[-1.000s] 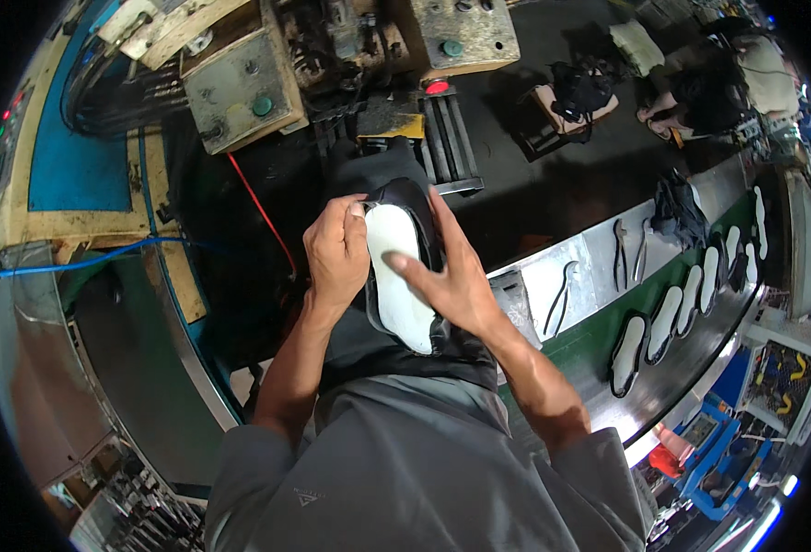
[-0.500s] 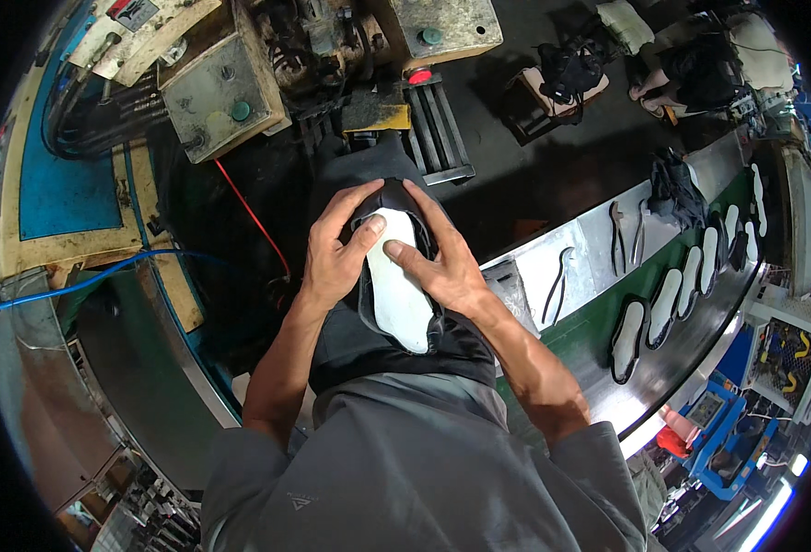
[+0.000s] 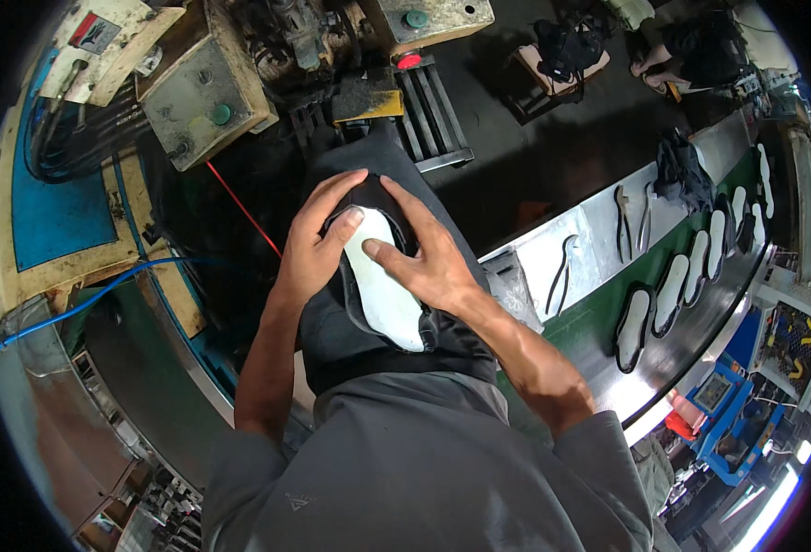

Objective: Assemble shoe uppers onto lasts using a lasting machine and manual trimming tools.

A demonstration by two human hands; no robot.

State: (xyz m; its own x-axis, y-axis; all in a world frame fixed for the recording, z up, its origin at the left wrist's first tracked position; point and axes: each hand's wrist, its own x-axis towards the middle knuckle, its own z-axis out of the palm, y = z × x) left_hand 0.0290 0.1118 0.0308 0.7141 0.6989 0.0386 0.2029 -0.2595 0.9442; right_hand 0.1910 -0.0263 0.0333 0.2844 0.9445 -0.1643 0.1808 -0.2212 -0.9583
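A black shoe upper (image 3: 367,191) rests on my lap with its white insole (image 3: 383,287) facing up. The toe end points away from me. Around the left side of the toe curves my left hand (image 3: 315,241), its thumb pressing on the white surface and its fingertips at the black toe edge. My right hand (image 3: 431,262) wraps the right side of the toe in the same way, with its thumb on the white surface near the other thumb. Whatever is inside the upper stays hidden.
Several similar white-faced shoe pieces, such as one nearby (image 3: 634,329), lie on the green conveyor belt (image 3: 582,317) at right. Pliers (image 3: 623,225) and a curved hand tool (image 3: 563,274) lie on its metal ledge (image 3: 599,247). Ahead stands a machine with a boxy housing (image 3: 198,101).
Both hands and the shoe upper have shifted slightly left, keeping the same hold. The whole view has moved a little too.
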